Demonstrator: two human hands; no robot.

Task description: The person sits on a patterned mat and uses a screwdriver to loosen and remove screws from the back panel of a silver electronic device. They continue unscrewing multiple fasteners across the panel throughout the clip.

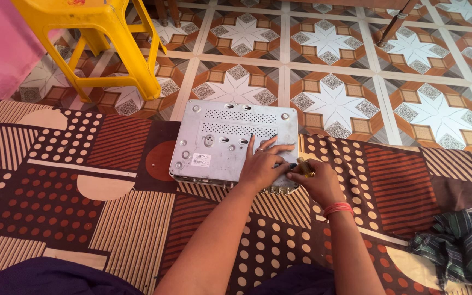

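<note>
Grey metal box (230, 143) lying flat on the patterned mat (83, 180), just below the edge of the tiled floor (356, 71), with a yellow stool (110, 49) up-left of the box. Left hand (262, 166) spread flat, fingers apart, on the box's lower-right part. Right hand (319, 183) beside that same corner, closed around a yellow-handled tool (305, 166); striped cloth (460, 243) well to the box's lower right.

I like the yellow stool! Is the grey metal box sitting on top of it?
No, the grey metal box lies on the patterned mat; the yellow stool stands apart.
</note>
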